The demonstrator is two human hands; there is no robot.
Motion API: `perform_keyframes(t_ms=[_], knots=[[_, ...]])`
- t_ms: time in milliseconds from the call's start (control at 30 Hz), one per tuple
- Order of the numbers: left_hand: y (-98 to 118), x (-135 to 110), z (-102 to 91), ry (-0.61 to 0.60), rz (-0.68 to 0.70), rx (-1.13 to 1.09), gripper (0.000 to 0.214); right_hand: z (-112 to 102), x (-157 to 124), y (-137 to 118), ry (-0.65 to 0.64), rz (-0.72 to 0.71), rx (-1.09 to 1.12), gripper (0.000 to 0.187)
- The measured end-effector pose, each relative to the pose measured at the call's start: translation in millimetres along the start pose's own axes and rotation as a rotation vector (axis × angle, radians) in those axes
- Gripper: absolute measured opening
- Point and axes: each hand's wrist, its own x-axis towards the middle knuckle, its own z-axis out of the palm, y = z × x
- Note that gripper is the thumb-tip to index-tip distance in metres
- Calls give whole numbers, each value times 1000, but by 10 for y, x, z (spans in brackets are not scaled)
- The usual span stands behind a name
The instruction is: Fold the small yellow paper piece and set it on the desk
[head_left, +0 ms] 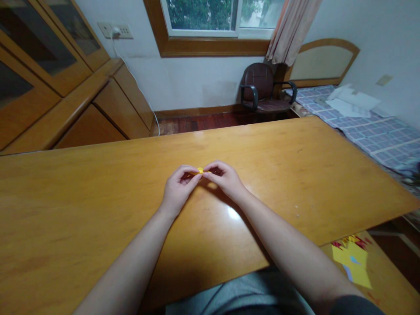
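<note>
Here, at table centre, left hand (179, 186) and right hand (225, 177) each pinched one end of a tiny yellow paper (200, 170), fingers curled tight, seemingly to steady the small folded bit just above the glossy wooden table (98, 197); a flat yellow sheet (356, 262) lay at 4 o'clock

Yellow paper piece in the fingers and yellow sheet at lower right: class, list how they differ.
The paper piece is tiny; the sheet is larger. The paper piece is pinched between the left hand and right hand above the table; the sheet lies loose on a lower surface. The paper piece looks folded; the sheet lies flat. Both are yellow.
</note>
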Motion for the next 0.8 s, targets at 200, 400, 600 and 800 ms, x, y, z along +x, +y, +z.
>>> perform_keyframes(t_ms=[200,400,600,800], knots=[[18,9,15,37,-53,-54,21,7,1,-3,2,27,67,21],[15,4,10,52,-70,-46,19,2,1,34,-11,16,41,23],[-15,8,0,47,-64,-33,19,18,1,38,-9,50,82,23],[-30,20,7,72,-126,-73,22,37,15,16,10,99,180,25]])
